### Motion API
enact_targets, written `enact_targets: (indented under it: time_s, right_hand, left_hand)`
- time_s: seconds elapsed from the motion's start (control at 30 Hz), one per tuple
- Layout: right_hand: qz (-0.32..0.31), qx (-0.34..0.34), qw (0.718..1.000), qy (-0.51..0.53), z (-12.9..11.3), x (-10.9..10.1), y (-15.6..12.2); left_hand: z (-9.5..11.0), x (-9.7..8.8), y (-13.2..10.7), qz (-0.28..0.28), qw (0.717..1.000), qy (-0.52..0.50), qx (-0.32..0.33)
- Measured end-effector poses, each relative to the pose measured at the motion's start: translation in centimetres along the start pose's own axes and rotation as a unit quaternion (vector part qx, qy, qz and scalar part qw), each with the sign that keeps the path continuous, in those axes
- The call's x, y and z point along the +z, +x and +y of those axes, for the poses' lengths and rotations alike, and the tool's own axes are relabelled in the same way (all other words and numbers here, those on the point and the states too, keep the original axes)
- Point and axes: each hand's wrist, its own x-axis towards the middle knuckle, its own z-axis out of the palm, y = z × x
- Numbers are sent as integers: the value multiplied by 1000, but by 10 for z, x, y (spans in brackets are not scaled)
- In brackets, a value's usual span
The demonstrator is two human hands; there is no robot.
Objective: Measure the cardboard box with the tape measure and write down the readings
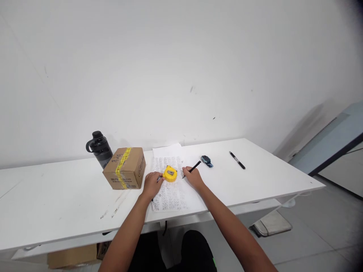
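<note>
Right hand: fingers closed around a black pen, tip lowered at the right part of the printed paper; whether it touches, we cannot tell.

Left hand: laid on the left part of the paper, fingertips at the left side of a yellow tape measure; whether the fingers grip anything, we cannot tell.

Paper: on the white table, near edge, between both forearms; tape measure lying on it.

Left on the table: taped cardboard box, a dark bottle behind it. Right: small dark-blue object, kind unclear; farther right, a second pen, lying loose.

Step in hand, as we judge it: writing or marking. A further stroke would call for a steady pen tip and the paper kept flat beneath the left hand.
</note>
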Motion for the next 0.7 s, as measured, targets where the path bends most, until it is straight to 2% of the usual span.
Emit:
enact_targets:
  time_s: [0.33, 0.53, 0.7]
  right_hand:
    - [17, -3, 1000, -8, 1, 0, 0]
    - [0, -5, 1000, -7, 1, 0, 0]
    - [5, -3, 1000, -11, 2, 1, 1]
  left_hand:
    - [0, 1, 0, 8, 1000, 10, 6]
    - [1, 0, 0, 10, 1000, 2, -4]
    - [0, 0, 0, 33, 999, 10, -24]
